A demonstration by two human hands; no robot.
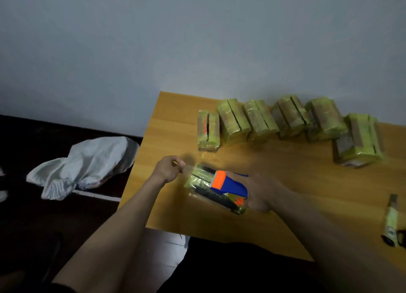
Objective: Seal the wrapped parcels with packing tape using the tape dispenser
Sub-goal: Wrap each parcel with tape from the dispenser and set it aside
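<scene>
Nearest on the wooden table [285, 182], the right hand [261, 193] grips the blue and orange tape dispenser [229, 184], fingers curled round its handle, with the orange toothed end pointing left and resting on top of a wrapped parcel [202, 180]. That parcel, yellow-green under clear film, lies tilted near the table's left edge, directly under the dispenser. Just left of it the left hand [170, 168] is closed with thumb and fingertips pressed together, pinching the free end of a clear strip of packing tape [186, 168] that stretches between the hand and the dispenser's orange end; motion blur softens the strip's edges. At the near right edge of the table lies a thin, flat yellow-green packet [392, 221], well apart from the hands. Farther back, a curved row of sealed parcels [292, 121] stands along the far side of the table, close against one another, running from the middle toward the right. Off the table to the left, a crumpled white bag [87, 163] lies on the dark floor [33, 215] below a pale wall [153, 40].
</scene>
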